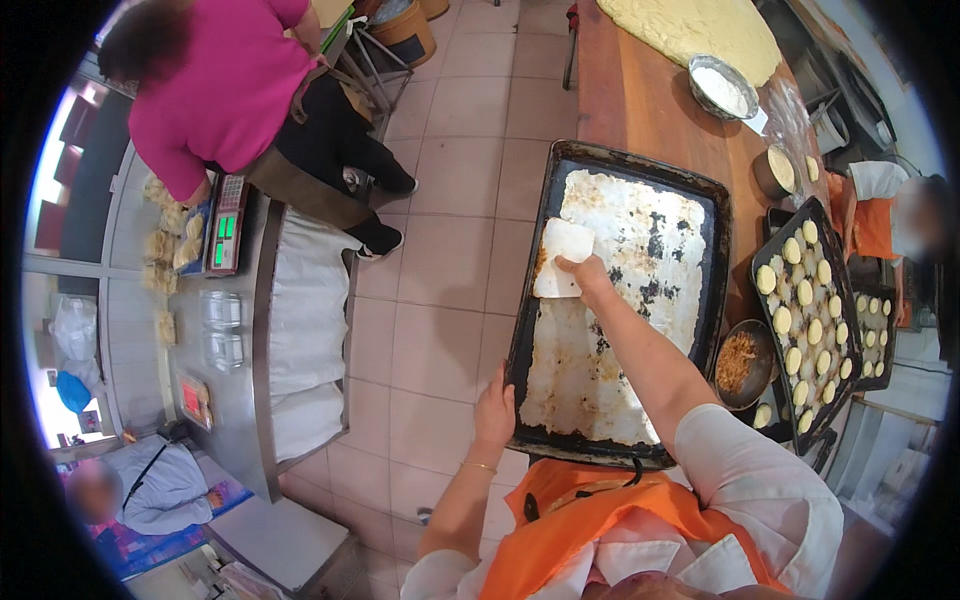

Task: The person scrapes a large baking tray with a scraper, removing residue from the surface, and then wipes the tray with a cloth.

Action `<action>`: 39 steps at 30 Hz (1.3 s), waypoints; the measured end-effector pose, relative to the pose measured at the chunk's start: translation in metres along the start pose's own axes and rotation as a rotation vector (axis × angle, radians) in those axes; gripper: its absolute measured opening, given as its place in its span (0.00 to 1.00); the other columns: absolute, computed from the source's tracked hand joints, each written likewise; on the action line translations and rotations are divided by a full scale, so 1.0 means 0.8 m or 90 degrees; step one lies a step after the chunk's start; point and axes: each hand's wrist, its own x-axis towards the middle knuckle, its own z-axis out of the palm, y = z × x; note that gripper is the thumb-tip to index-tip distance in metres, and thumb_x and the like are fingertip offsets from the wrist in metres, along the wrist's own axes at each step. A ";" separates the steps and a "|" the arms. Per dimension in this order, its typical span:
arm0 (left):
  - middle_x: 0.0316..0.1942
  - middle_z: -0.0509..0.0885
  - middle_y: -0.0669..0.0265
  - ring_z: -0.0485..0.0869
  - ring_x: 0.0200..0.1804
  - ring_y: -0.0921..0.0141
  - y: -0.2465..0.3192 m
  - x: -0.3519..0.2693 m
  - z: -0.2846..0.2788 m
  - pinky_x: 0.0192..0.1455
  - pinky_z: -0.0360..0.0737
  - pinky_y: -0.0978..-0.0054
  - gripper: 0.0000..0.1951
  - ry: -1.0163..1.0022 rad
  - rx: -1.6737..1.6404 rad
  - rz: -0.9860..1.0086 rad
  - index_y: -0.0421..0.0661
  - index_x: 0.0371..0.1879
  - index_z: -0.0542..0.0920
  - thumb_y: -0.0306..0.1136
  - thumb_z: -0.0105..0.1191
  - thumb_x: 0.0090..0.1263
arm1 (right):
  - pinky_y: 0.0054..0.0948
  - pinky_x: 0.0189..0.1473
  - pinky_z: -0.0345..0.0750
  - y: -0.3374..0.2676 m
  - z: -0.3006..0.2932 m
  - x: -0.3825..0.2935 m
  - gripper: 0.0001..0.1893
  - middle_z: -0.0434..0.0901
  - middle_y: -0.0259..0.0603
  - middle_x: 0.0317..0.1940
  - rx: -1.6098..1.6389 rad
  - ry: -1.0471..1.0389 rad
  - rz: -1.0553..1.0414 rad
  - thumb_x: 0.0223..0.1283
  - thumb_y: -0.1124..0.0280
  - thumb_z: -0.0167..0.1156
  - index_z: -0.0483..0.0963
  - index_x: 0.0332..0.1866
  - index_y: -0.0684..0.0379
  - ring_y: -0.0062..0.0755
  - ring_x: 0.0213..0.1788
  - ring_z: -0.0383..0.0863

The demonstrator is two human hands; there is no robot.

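A large dark-rimmed baking tray [622,315], its pale bottom stained and scorched, lies partly over the wooden table's edge in front of me. My left hand [495,409] grips the tray's left rim near the lower corner. With my right hand [585,277] I hold a flat white scraper [564,251] against the tray's inner left side; brown crumbs show along the scraper's left edge. To the right of the tray stands a round bowl [742,365] of brown shredded filling.
Trays of small round dough pieces [806,322] are on the right. A bowl of flour [721,86] and a dough sheet [690,30] lie on the wooden table [637,97]. A person in pink [217,82] stands at a scale [227,232]; others are at far right and lower left.
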 end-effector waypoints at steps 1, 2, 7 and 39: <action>0.46 0.83 0.43 0.82 0.44 0.45 0.001 0.000 0.000 0.46 0.79 0.53 0.26 0.006 -0.004 0.011 0.52 0.72 0.63 0.31 0.46 0.75 | 0.39 0.39 0.82 0.000 -0.001 0.000 0.17 0.84 0.44 0.43 0.014 -0.005 -0.003 0.56 0.74 0.70 0.78 0.50 0.69 0.37 0.40 0.85; 0.46 0.82 0.43 0.82 0.45 0.45 0.002 0.000 0.000 0.47 0.79 0.53 0.26 0.015 -0.012 0.023 0.51 0.72 0.63 0.31 0.46 0.75 | 0.39 0.39 0.83 -0.001 -0.003 0.000 0.18 0.84 0.44 0.43 0.026 -0.006 0.007 0.56 0.74 0.70 0.78 0.50 0.69 0.37 0.40 0.85; 0.51 0.81 0.45 0.80 0.50 0.46 0.006 -0.002 -0.001 0.52 0.78 0.54 0.25 -0.020 0.003 -0.029 0.50 0.72 0.63 0.34 0.44 0.76 | 0.40 0.43 0.84 0.001 -0.009 0.003 0.19 0.83 0.44 0.46 0.117 -0.069 0.017 0.57 0.75 0.70 0.75 0.53 0.69 0.39 0.44 0.85; 0.53 0.78 0.50 0.76 0.57 0.52 -0.005 -0.033 0.006 0.59 0.73 0.58 0.21 0.063 0.085 0.111 0.39 0.63 0.70 0.35 0.50 0.74 | 0.47 0.49 0.77 0.057 -0.439 -0.313 0.15 0.79 0.50 0.43 -0.844 0.540 -0.319 0.55 0.79 0.54 0.75 0.48 0.58 0.55 0.48 0.79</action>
